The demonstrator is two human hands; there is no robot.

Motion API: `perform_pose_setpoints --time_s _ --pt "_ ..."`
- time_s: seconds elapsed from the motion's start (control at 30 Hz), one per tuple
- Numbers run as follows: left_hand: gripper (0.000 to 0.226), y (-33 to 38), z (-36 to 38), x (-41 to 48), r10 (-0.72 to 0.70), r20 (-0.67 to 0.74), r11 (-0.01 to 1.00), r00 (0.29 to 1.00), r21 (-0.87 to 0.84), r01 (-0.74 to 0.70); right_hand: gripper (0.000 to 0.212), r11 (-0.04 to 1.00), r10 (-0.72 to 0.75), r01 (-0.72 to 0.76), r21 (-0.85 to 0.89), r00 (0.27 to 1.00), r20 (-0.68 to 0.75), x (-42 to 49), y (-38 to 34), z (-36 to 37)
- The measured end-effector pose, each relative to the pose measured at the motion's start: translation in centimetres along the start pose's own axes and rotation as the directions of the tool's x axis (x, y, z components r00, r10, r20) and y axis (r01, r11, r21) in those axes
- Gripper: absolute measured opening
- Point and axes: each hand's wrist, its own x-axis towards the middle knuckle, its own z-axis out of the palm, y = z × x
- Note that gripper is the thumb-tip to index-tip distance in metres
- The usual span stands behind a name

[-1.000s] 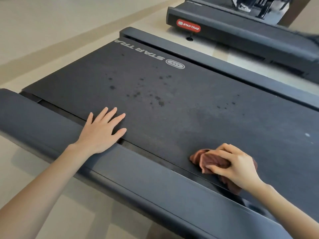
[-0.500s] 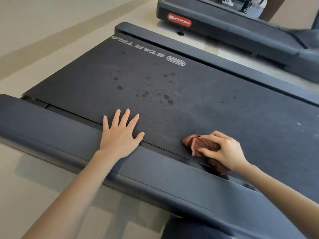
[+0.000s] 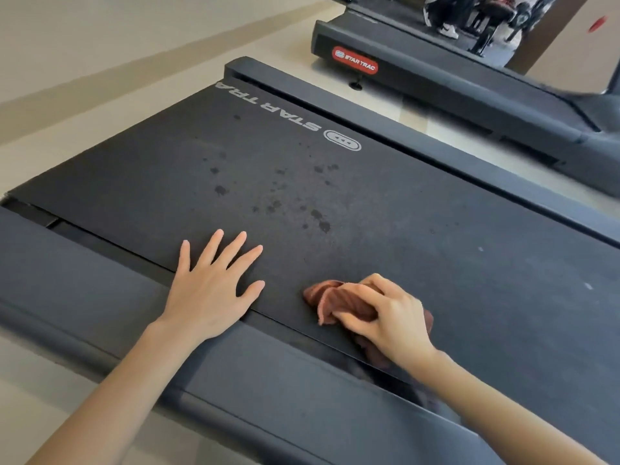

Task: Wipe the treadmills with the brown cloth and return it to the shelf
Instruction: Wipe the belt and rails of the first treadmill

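Across the far end of the dark grey treadmill belt (image 3: 335, 203), white letters read "STAR TRA" beside an oval logo, and a red oval badge (image 3: 355, 64) on the second black treadmill (image 3: 469, 92) beyond says "STAR TRAC". Dark spots fleck the belt near the lettering. The right hand (image 3: 385, 313) grips a crumpled reddish-brown cloth (image 3: 339, 302) against the belt's near edge, while the left hand (image 3: 214, 290) rests flat just beside it, fingers spread, its heel on the grey side rail (image 3: 84, 297).

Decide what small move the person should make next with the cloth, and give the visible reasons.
Probably slide the cloth forward across the belt onto the dark spots. The right hand grips the cloth at the belt's near edge, the spots lie just beyond it, and the left hand rests flat to the side, out of that path.
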Motion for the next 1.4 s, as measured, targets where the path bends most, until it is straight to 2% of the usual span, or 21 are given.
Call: perform_pose_setpoints --time_s 0.1,0.23,0.3,0.37,0.47,0.53,0.6,0.67,0.73,0.77,0.83,0.93,1.0,1.03,1.07,1.13,1.2,1.27,1.33,1.4 --pt "0.061 0.0 0.0 -0.1 0.002 -0.018 1.000 1.000 0.018 -0.002 0.033 0.987 0.148 -0.148 -0.054 0.989 -0.020 6.0 2.1 1.4" --pt "0.062 0.2 -0.3 -0.5 -0.010 -0.041 0.999 0.999 -0.044 0.008 0.035 0.903 0.425 -0.425 -0.060 0.905 -0.015 15.4 2.8 4.3" --pt "0.064 0.1 -0.5 -0.2 -0.045 -0.038 0.997 0.998 -0.058 0.043 0.035 0.914 0.397 -0.394 -0.098 0.918 0.008 15.6 1.5 4.5" --pt "0.065 -0.8 -0.7 0.2 -0.101 -0.044 0.994 0.994 -0.046 0.099 0.035 0.967 0.235 -0.232 -0.101 0.972 0.019 12.5 -0.2 3.8" --pt "0.061 -3.7 -1.2 0.8 -0.135 -0.016 0.990 0.991 0.026 0.135 0.032 0.997 -0.033 0.030 0.068 0.998 0.044 5.8 -2.2 2.6" --pt "0.060 -4.9 -1.3 0.7 -0.132 0.011 0.991 0.991 0.020 0.132 0.032 0.988 -0.121 0.116 0.105 0.992 0.040 5.5 -1.7 2.5" --pt "0.060 -4.8 -1.3 0.6 -0.124 0.017 0.992 0.992 0.024 0.123 0.033 0.998 -0.054 0.054 0.031 0.998 0.017 8.9 -0.6 3.3" --pt "0.059 -4.4 -1.3 0.5 -0.133 0.022 0.991 0.991 0.014 0.132 0.035 0.993 0.108 -0.108 -0.053 0.994 -0.003 14.0 0.4 4.7" --pt "0.058 -4.4 -1.4 0.5 -0.136 0.024 0.991 0.990 0.018 0.136 0.038 0.953 0.294 -0.292 -0.078 0.955 0.018 18.0 0.8 5.7" --pt "0.058 -4.4 -1.5 0.5 -0.135 0.026 0.991 0.990 0.027 0.135 0.038 0.941 0.333 -0.331 -0.075 0.943 0.017 18.8 0.3 5.9" --pt "0.058 -4.4 -1.6 0.5 -0.134 0.029 0.990 0.991 0.041 0.133 0.037 0.949 0.306 -0.302 -0.090 0.951 0.030 17.4 -1.5 5.8" --pt "0.062 -4.4 -1.4 0.4 -0.162 0.003 0.987 0.987 0.024 0.162 0.032 1.000 0.010 -0.010 0.028 1.000 0.006 10.2 -4.8 4.5" --pt "0.065 -4.5 -1.4 0.5 -0.168 -0.002 0.986 0.986 0.021 0.168 0.032 0.975 -0.185 0.180 0.131 0.982 0.026 6.5 -5.2 3.8" --pt "0.065 -4.4 -1.4 0.5 -0.168 -0.003 0.986 0.986 0.020 0.168 0.033 0.962 -0.232 0.225 0.154 0.972 0.027 6.5 -4.7 3.7" --pt "0.065 -4.4 -1.4 0.5 -0.166 -0.004 0.986 0.986 0.019 0.166 0.034 0.962 -0.233 0.227 0.149 0.972 0.025 7.7 -4.2 3.8" --pt "0.064 -4.4 -1.4 0.5 -0.164 -0.006 0.986 0.986 0.006 0.164 0.034 0.989 -0.135 0.135 0.056 0.991 -0.001 11.9 -3.5 4.8" --pt "0.063 -4.4 -1.5 0.5 -0.169 -0.004 0.986 0.986 -0.008 0.169 0.037 0.999 0.043 -0.042 -0.030 0.999 0.016 17.2 -3.0 6.4" --pt "0.063 -4.3 -1.6 0.5 -0.165 -0.011 0.986 0.986 -0.004 0.165 0.040 0.978 0.203 -0.201 -0.045 0.978 0.040 20.8 -3.3 7.6" --pt "0.064 -4.3 -1.6 0.6 -0.165 -0.008 0.986 0.986 0.014 0.165 0.038 0.974 0.217 -0.214 -0.080 0.975 0.034 20.6 -4.6 7.8" --pt "0.067 -4.5 -1.4 0.5 -0.213 -0.031 0.977 0.977 0.024 0.214 0.033 0.996 0.057 -0.058 -0.065 0.998 -0.030 16.7 -5.9 7.2"
